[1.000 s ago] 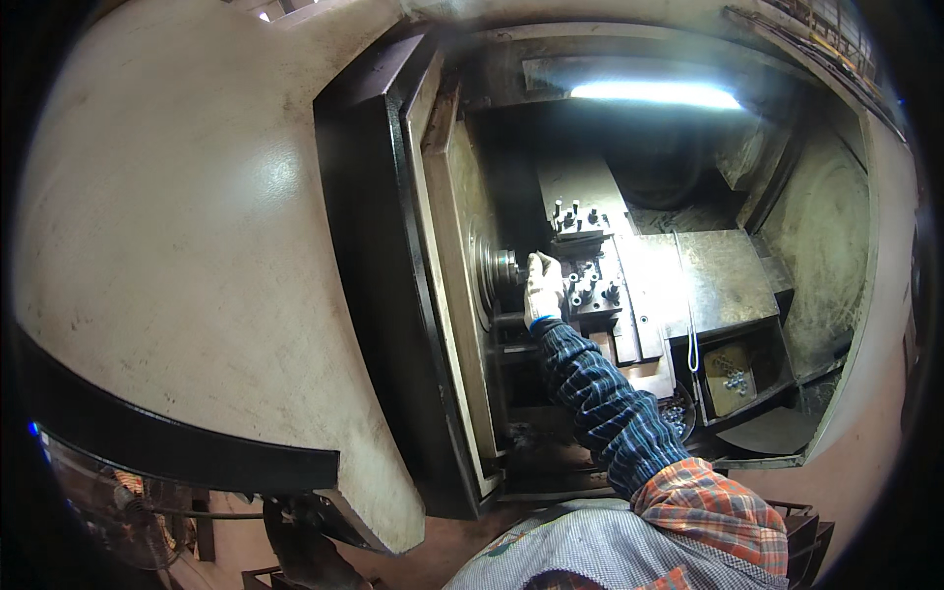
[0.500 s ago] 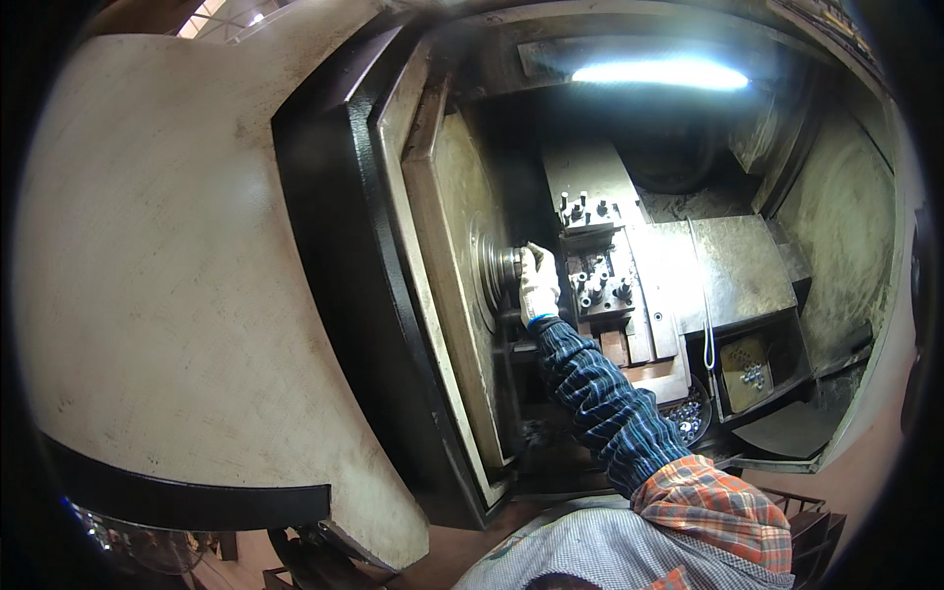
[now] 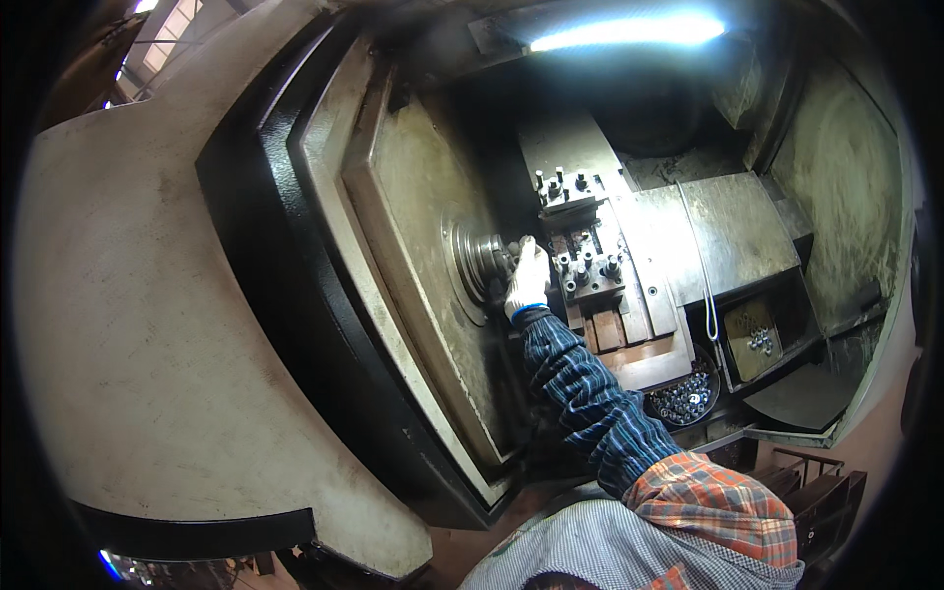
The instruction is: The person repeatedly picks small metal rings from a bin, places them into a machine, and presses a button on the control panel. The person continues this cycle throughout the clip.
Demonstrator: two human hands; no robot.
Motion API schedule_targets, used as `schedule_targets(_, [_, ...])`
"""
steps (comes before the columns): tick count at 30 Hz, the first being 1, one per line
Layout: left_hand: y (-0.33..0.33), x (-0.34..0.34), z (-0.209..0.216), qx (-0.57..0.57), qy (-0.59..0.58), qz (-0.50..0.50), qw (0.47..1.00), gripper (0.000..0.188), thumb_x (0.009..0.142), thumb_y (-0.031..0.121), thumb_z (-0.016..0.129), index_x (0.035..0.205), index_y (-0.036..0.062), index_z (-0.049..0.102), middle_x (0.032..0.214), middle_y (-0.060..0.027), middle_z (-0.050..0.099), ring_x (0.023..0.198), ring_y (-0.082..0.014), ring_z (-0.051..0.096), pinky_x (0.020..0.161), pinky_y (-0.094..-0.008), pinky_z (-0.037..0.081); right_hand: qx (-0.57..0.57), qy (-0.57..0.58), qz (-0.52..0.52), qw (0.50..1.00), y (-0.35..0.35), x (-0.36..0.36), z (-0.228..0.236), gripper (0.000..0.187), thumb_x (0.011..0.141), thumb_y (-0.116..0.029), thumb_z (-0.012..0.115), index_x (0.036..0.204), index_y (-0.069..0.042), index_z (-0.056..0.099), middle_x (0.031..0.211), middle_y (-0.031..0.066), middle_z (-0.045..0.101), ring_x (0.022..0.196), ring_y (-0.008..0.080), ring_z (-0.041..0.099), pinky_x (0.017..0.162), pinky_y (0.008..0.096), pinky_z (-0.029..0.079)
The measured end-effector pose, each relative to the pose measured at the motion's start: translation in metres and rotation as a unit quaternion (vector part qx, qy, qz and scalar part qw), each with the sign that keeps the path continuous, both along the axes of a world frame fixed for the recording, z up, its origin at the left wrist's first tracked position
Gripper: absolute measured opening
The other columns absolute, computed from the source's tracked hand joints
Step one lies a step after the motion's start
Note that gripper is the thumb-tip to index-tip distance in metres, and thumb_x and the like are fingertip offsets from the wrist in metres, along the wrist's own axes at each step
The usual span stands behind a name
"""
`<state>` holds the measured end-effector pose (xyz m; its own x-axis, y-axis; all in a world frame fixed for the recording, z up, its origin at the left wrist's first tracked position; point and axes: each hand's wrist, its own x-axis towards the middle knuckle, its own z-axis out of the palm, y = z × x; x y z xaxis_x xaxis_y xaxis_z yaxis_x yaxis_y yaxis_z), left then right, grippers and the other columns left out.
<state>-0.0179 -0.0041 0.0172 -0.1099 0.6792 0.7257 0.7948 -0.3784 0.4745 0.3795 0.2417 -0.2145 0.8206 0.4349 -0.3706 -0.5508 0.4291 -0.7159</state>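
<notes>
My right hand [image 3: 528, 276], in a white glove with a blue cuff edge, reaches into a lathe's work area. Its fingers are closed at the front end of the round metal spindle nose [image 3: 479, 261], which sticks out of the left wall. Whatever the fingertips pinch, if anything, is too small and dark to make out. Just right of the hand stands a tool block [image 3: 593, 282] with several upright bolts. A second bolted tool block [image 3: 568, 197] sits farther back on the same slide. My left hand is out of view.
A round pan [image 3: 683, 398] of small shiny metal parts lies below the slide. Similar pieces lie in a tray [image 3: 755, 339] to its right. A looped pale cord [image 3: 706, 280] hangs over a metal cover [image 3: 742, 236]. The dark door edge [image 3: 295, 256] stands left; a bright lamp [image 3: 629, 32] glows above.
The whole view has shifted and tilted a little. My right hand has drawn slightly rightward from the spindle nose, and its fingers remain closed.
</notes>
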Motion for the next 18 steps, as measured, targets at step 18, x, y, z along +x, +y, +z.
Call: schedule_targets(18, [0.022,0.006,-0.001,0.007,0.012,-0.018,1.000,0.042,0.099,0.021,0.058,0.128,-0.0092,0.056,0.119,-0.0201,0.066,0.103,-0.0363,0.066,0.085,-0.0411,0.057,-0.377,-0.516,0.254,0.726,-0.042,-0.006,0.025,0.068,0.098,-0.053,0.047,0.143,-0.002,0.043,0.114,0.0228,0.066,0.091,0.0335,0.067,0.079,0.0442,0.054])
